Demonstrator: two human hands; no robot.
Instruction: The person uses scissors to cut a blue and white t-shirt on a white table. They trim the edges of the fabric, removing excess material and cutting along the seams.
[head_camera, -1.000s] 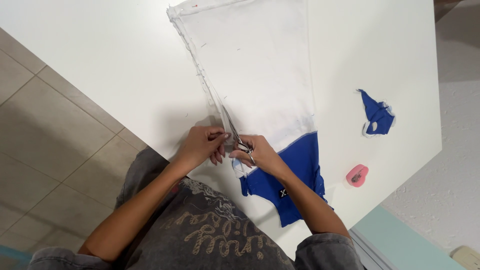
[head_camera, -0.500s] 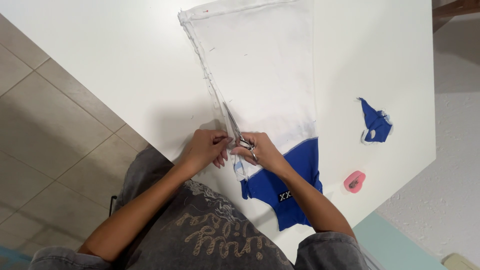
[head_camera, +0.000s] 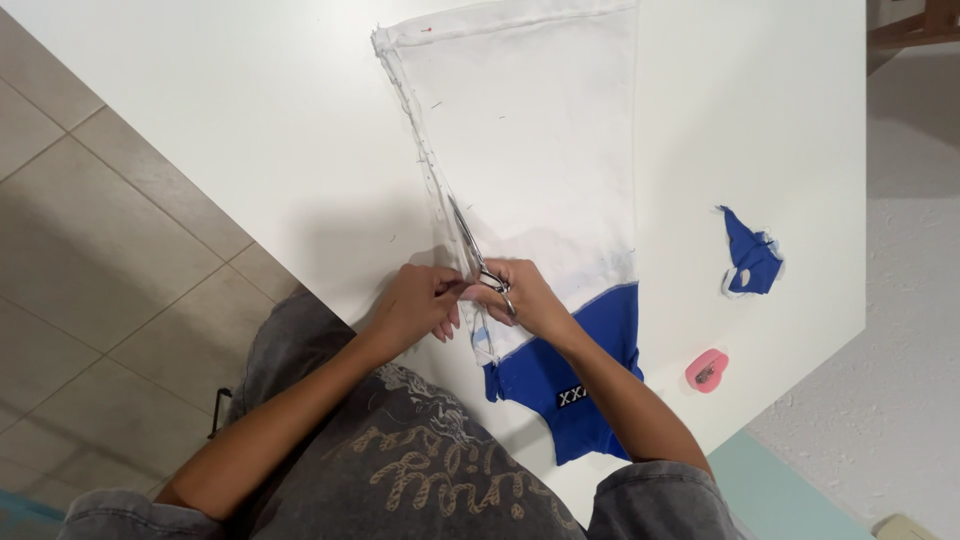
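We see the right hand (head_camera: 528, 296) with its grip clamped on the handles of a pair of scissors (head_camera: 472, 250), blades pointing toward 11 o'clock along the stitched left edge of a white and blue garment (head_camera: 540, 150). The left hand (head_camera: 418, 300) has its grip pinched together on that same edge, just at 9 o'clock of the scissors. The garment lies flat on the white worktop (head_camera: 250, 120). At 3 o'clock, well apart, lie a blue fabric scrap (head_camera: 750, 262) and a small pink object (head_camera: 706, 369).
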